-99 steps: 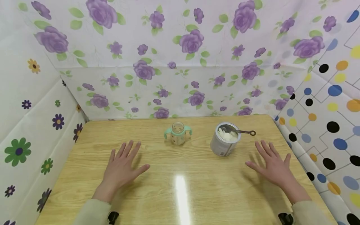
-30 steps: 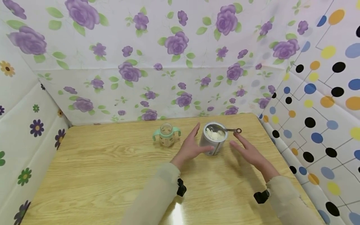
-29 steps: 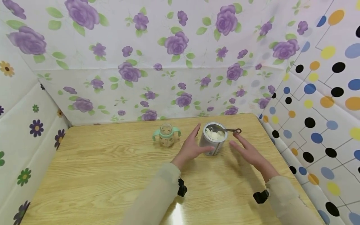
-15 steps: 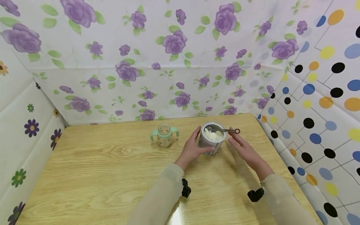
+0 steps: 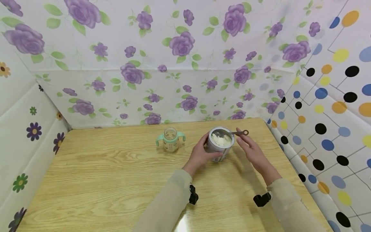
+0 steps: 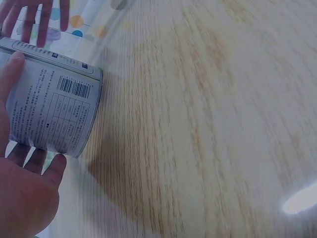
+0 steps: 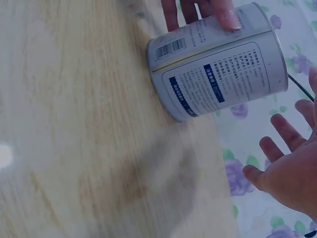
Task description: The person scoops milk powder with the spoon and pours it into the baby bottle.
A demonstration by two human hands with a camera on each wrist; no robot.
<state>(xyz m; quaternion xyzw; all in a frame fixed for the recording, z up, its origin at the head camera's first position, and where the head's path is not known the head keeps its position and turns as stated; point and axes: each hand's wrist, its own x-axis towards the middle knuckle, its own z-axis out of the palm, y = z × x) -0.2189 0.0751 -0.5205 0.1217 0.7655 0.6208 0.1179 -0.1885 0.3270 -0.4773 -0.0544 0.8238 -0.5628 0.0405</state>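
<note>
A grey-white tin (image 5: pixel 218 149) of lumpy white powder (image 5: pixel 221 140) stands on the table, its lid off. My left hand (image 5: pixel 200 155) grips its side, thumb across the front and fingers round the far left. The printed label and barcode face the left wrist camera. A metal spoon (image 5: pixel 238 132) leans in the powder, its ring-ended handle sticking out over the right rim. Beside that handle is my right hand (image 5: pixel 255 156), fingers loosely bent and apart from the tin's wall. In the right wrist view the right fingers (image 7: pixel 287 131) are spread around nothing.
Left of the tin, a small baby bottle (image 5: pixel 171 141) with mint-green handles stands without a cap. The wooden table (image 5: pixel 110 174) meets a flowered cloth (image 5: pixel 130 96) at the back and a dotted cloth (image 5: pixel 318 129) at right.
Both hands came in from the table's sides to the tin. The left hand has closed round it, and the right has moved up to the spoon handle. The bottle stays put.
</note>
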